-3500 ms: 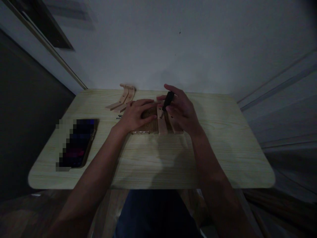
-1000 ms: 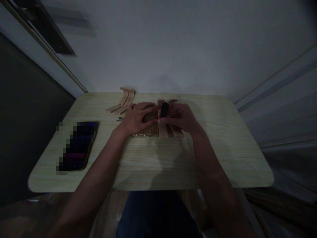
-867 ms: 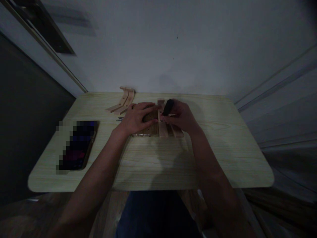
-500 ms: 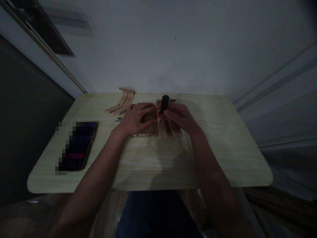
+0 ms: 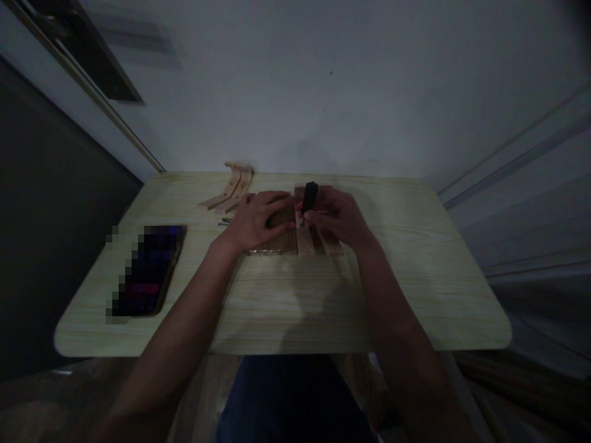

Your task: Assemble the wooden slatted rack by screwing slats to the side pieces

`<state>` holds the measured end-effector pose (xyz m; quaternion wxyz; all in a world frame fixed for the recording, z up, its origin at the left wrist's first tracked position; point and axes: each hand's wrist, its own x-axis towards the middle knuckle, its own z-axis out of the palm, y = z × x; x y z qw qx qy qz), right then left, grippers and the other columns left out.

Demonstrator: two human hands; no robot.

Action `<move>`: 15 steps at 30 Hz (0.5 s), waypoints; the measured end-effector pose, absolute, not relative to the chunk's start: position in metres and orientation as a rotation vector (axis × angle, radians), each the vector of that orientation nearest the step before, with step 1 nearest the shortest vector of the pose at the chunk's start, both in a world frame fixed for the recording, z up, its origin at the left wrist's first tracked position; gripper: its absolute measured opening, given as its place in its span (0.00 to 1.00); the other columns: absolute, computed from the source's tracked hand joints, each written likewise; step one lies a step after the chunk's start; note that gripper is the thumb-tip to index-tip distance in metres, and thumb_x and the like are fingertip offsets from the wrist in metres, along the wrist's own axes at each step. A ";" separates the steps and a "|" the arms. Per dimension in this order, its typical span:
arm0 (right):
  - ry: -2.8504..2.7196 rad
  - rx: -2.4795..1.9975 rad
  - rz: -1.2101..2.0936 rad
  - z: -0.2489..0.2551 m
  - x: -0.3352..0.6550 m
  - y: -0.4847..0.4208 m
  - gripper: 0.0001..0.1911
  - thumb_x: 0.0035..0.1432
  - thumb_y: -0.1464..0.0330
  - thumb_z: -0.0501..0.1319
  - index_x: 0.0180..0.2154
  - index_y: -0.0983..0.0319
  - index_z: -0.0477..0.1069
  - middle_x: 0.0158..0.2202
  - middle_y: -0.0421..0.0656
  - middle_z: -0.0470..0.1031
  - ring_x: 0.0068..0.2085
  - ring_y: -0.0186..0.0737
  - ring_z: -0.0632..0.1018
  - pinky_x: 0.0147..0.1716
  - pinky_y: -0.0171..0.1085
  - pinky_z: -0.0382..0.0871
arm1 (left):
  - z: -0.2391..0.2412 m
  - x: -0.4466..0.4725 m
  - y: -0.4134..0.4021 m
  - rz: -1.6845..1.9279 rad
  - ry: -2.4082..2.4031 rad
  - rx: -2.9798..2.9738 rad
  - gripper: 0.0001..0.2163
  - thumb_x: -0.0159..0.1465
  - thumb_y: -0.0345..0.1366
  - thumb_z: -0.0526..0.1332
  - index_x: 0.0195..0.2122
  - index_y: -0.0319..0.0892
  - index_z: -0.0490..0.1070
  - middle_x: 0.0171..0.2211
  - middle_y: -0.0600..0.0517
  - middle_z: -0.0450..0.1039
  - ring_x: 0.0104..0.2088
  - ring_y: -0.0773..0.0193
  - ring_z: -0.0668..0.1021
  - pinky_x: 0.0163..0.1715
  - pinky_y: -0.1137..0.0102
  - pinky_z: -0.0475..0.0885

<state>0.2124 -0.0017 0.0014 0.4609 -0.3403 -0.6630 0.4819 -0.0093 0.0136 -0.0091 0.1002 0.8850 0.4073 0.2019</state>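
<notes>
My left hand (image 5: 256, 220) lies spread over a brown flat board (image 5: 272, 248), its fingers reaching to the wooden pieces at the right. In my right hand (image 5: 339, 215) is a screwdriver (image 5: 309, 195), its black handle gripped between thumb and fingers and standing almost upright. Below the handle, a small dark screw (image 5: 302, 221) shows at the pale wooden strip (image 5: 305, 242). Whether the tip sits in the screw is too dim to tell. A second wooden strip (image 5: 330, 243) lies just right of the first, partly under my right hand.
Two curved wooden pieces with holes (image 5: 236, 184) lie at the back left of the table (image 5: 415, 277). Several loose screws (image 5: 224, 221) are beside my left hand. A phone (image 5: 152, 271) rests at the left. A wall (image 5: 258, 92) rises behind the table.
The screwdriver handle has tilted a little to the right, and my right fingers have shifted around it. The whole view has moved slightly. My left hand stays on the board.
</notes>
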 end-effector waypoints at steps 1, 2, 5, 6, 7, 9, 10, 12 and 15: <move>-1.619 -0.830 1.192 0.001 0.212 -0.002 0.16 0.49 0.59 0.72 0.36 0.61 0.75 0.36 0.42 0.79 0.36 0.36 0.79 0.38 0.38 0.76 | -0.009 -0.009 0.014 0.593 1.210 2.618 0.26 0.65 0.56 0.56 0.61 0.52 0.67 0.62 0.46 0.67 0.60 0.47 0.70 0.57 0.50 0.60; -1.608 -0.824 1.196 0.001 0.211 -0.002 0.17 0.48 0.59 0.72 0.36 0.61 0.74 0.36 0.42 0.79 0.37 0.37 0.80 0.39 0.38 0.76 | -0.009 -0.009 0.014 0.589 1.217 2.620 0.26 0.65 0.56 0.56 0.61 0.53 0.67 0.62 0.46 0.67 0.60 0.47 0.69 0.57 0.51 0.60; -1.604 -0.820 1.188 0.002 0.209 -0.002 0.17 0.47 0.59 0.73 0.38 0.59 0.76 0.35 0.41 0.80 0.38 0.38 0.80 0.39 0.38 0.76 | -0.009 -0.009 0.013 0.585 1.234 2.617 0.26 0.65 0.56 0.56 0.61 0.52 0.67 0.62 0.45 0.68 0.60 0.47 0.69 0.57 0.51 0.60; -1.613 -0.828 1.183 0.002 0.208 -0.002 0.17 0.47 0.59 0.72 0.38 0.59 0.77 0.35 0.40 0.80 0.37 0.37 0.80 0.39 0.38 0.76 | -0.008 -0.008 0.013 0.586 1.238 2.614 0.26 0.65 0.56 0.56 0.61 0.52 0.68 0.62 0.45 0.68 0.60 0.47 0.70 0.57 0.51 0.60; -1.624 -0.837 1.178 0.002 0.208 -0.002 0.16 0.47 0.59 0.72 0.37 0.59 0.77 0.35 0.40 0.80 0.37 0.37 0.80 0.39 0.38 0.76 | -0.008 -0.008 0.013 0.588 1.240 2.610 0.26 0.65 0.56 0.57 0.60 0.51 0.68 0.62 0.45 0.68 0.60 0.47 0.70 0.57 0.51 0.60; -1.644 -0.853 1.166 0.002 0.208 -0.002 0.14 0.47 0.59 0.72 0.34 0.60 0.78 0.34 0.40 0.79 0.35 0.37 0.79 0.38 0.39 0.76 | -0.007 -0.008 0.012 0.583 1.238 2.607 0.26 0.65 0.55 0.57 0.61 0.51 0.68 0.62 0.45 0.68 0.60 0.46 0.70 0.56 0.50 0.60; -1.647 -0.860 1.159 0.002 0.209 -0.001 0.14 0.46 0.59 0.73 0.32 0.60 0.77 0.33 0.40 0.79 0.35 0.37 0.79 0.37 0.39 0.76 | -0.007 -0.008 0.012 0.580 1.234 2.609 0.26 0.65 0.55 0.57 0.61 0.51 0.68 0.62 0.45 0.68 0.60 0.46 0.70 0.56 0.51 0.60; -1.637 -0.876 1.135 0.001 0.210 -0.001 0.14 0.45 0.60 0.74 0.30 0.61 0.76 0.31 0.39 0.78 0.33 0.36 0.78 0.36 0.38 0.75 | -0.007 -0.008 0.012 0.578 1.217 2.619 0.26 0.66 0.55 0.56 0.62 0.52 0.67 0.62 0.45 0.68 0.60 0.47 0.70 0.56 0.51 0.60; -1.618 -0.915 1.105 -0.001 0.212 -0.002 0.15 0.44 0.61 0.74 0.29 0.61 0.74 0.30 0.39 0.76 0.33 0.35 0.77 0.35 0.37 0.74 | -0.006 -0.008 0.012 0.589 1.199 2.631 0.26 0.66 0.56 0.56 0.63 0.52 0.65 0.62 0.45 0.68 0.60 0.47 0.70 0.56 0.51 0.60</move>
